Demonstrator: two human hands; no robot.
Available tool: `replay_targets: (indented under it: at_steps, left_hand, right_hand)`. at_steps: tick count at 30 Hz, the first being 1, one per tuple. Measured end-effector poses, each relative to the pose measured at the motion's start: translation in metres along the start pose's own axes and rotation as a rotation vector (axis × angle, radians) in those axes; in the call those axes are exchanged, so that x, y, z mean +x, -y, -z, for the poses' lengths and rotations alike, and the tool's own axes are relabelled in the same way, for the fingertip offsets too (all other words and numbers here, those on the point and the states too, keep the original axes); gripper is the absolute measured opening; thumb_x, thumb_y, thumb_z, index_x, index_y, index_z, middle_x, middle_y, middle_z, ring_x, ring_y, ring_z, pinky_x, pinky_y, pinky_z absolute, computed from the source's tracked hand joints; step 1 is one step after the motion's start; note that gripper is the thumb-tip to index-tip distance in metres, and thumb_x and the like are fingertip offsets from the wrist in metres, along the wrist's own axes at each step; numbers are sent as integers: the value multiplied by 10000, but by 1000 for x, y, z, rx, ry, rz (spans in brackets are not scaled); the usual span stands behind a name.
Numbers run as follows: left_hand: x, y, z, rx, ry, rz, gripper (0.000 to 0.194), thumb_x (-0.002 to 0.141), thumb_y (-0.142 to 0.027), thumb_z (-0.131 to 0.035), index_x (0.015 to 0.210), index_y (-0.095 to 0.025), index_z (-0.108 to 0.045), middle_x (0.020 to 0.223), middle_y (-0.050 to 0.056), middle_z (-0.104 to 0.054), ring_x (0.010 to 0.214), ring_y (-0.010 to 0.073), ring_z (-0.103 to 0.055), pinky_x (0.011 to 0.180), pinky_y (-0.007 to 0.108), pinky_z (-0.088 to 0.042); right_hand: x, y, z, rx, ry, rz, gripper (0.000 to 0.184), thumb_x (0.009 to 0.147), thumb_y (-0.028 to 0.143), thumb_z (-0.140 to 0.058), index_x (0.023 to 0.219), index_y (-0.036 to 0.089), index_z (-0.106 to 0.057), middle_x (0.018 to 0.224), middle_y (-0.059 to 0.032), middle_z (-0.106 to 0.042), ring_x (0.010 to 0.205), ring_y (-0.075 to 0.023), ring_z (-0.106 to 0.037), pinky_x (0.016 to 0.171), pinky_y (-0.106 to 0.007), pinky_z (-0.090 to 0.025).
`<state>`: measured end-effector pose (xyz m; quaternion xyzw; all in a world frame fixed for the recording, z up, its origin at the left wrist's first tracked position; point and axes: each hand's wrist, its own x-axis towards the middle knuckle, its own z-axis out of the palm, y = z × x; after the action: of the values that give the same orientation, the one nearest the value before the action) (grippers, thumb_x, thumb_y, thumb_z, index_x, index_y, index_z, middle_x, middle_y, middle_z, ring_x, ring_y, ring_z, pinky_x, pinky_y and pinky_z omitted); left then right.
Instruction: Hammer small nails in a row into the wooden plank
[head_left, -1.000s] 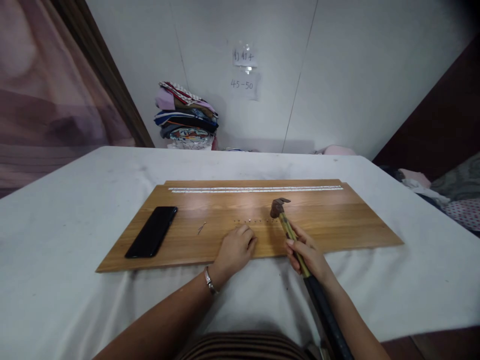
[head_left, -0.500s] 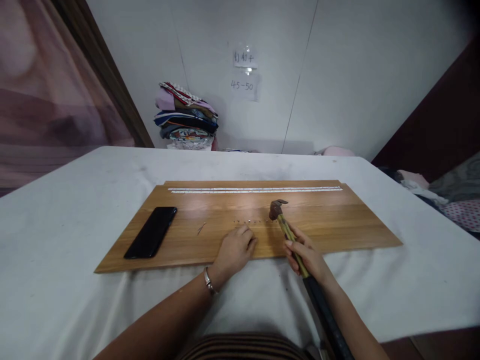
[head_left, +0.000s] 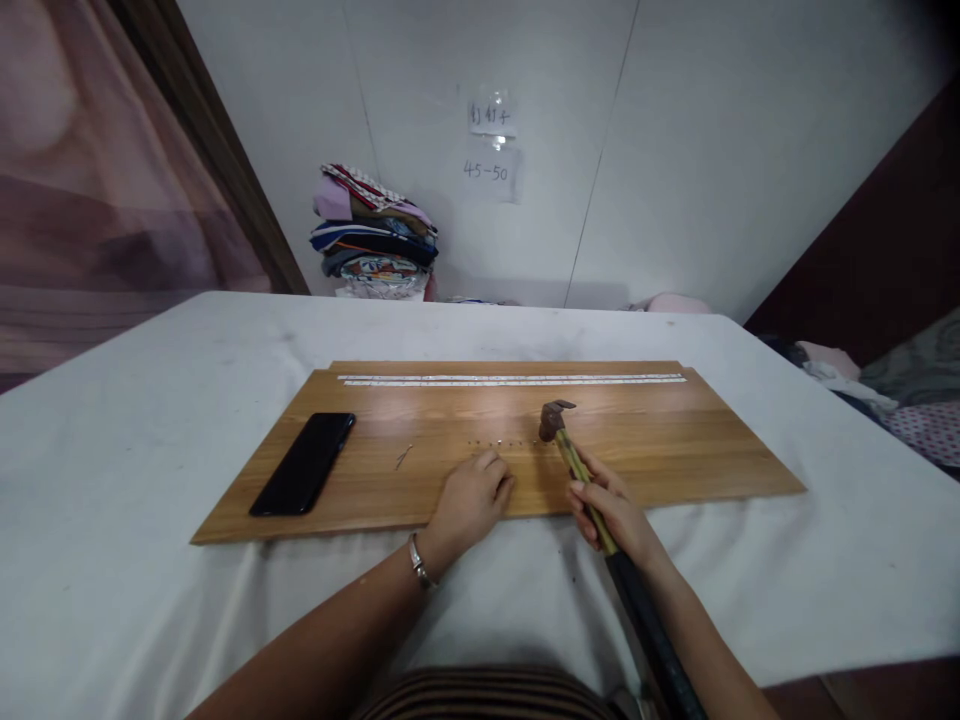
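Head view: the right hand point(head_left: 609, 508) is wrapped around the handle of a claw hammer point(head_left: 634, 590), whose head is over the wooden board point(head_left: 660, 430), near the right end of a row of small nails point(head_left: 499, 442). The left hand point(head_left: 469, 498) rests curled at the board's near edge, just before that row; I cannot tell whether it holds anything. Loose nails point(head_left: 403, 458) and a black phone point(head_left: 304, 465) lie farther left.

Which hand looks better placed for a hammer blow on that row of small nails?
The right hand, likely: it grips the claw hammer, whose head appears near the right end of the nail row. The left hand rests on the wooden board, with no tool visible.
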<state>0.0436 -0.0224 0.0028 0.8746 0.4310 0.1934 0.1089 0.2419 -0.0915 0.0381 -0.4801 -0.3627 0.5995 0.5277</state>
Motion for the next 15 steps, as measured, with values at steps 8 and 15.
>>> replay_targets:
  at_steps: [8,15]
  left_hand:
    - [0,-1,2,7,13,16,152,923,-214,-517,788,-186,-582,862,27,-611,781,168,-560,686,290,-395]
    - [0,-1,1,4,6,4,137,915,-201,-520,795,-188,-585,853,26,-609,792,173,-562,689,293,-396]
  right_hand:
    - [0,0,0,3,1,13,752,761,331,-653,1436,152,-371,546,93,-542,271,-47,-386,250,-143,-320]
    - [-1,0,-1,2,-13,-17,774,736,331,-659,1430,144,-369,541,98,-541,268,-51,-388,244,-143,-316]
